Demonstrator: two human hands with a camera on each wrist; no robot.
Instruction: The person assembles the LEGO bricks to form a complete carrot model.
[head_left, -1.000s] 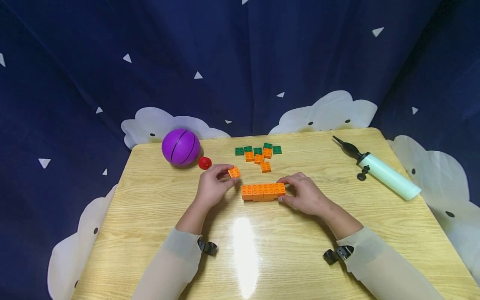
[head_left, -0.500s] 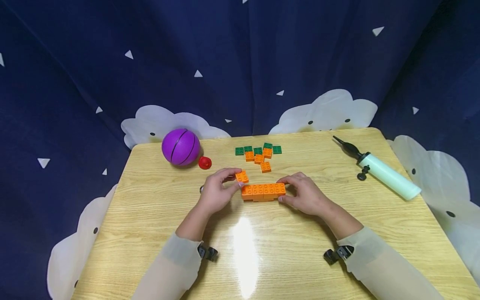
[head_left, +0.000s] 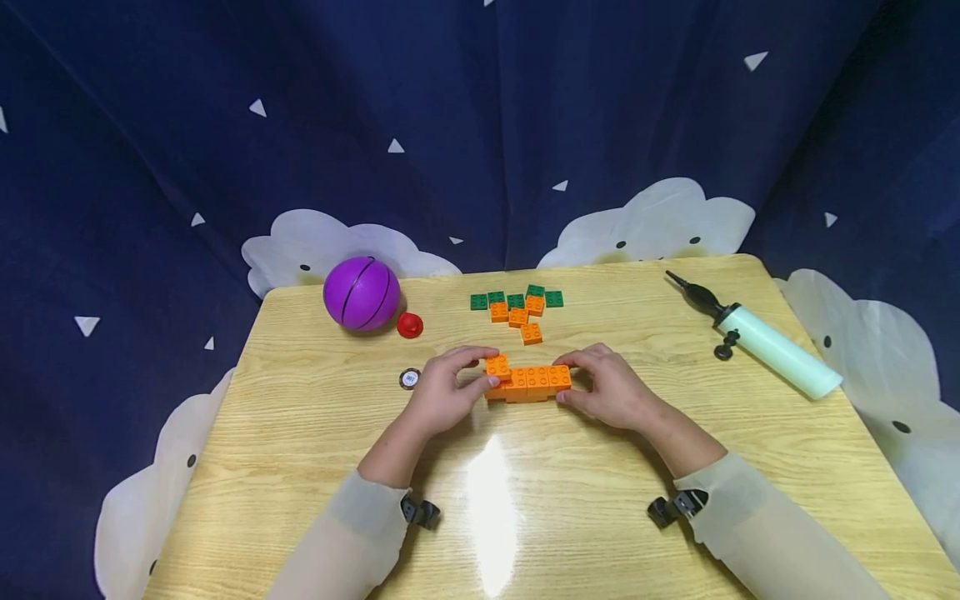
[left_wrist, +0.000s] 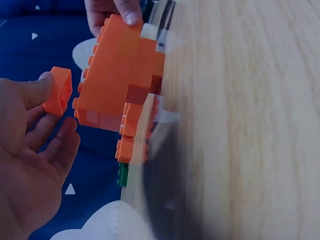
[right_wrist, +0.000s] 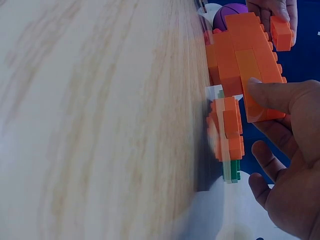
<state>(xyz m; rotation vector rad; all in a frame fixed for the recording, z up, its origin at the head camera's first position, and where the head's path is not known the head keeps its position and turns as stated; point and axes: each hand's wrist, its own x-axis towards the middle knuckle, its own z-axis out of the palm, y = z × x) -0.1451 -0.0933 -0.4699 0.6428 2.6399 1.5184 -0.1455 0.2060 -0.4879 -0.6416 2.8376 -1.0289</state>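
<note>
Pinching a small orange brick [head_left: 497,364], the left hand [head_left: 447,390] meets the orange row [head_left: 534,382] gripped by the right hand [head_left: 611,388].

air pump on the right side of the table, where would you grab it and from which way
Likely around the pale green barrel, coming down from above with fingers across its width. The air pump lies flat and diagonal on the table; its black nozzle end is thin, and a small black fitting sits beside it.

Orange bricks [head_left: 527,383], green bricks [head_left: 553,299], a purple ball [head_left: 362,293], a pale mint pump [head_left: 778,352], and a light wood-grain table [head_left: 315,433].
</note>
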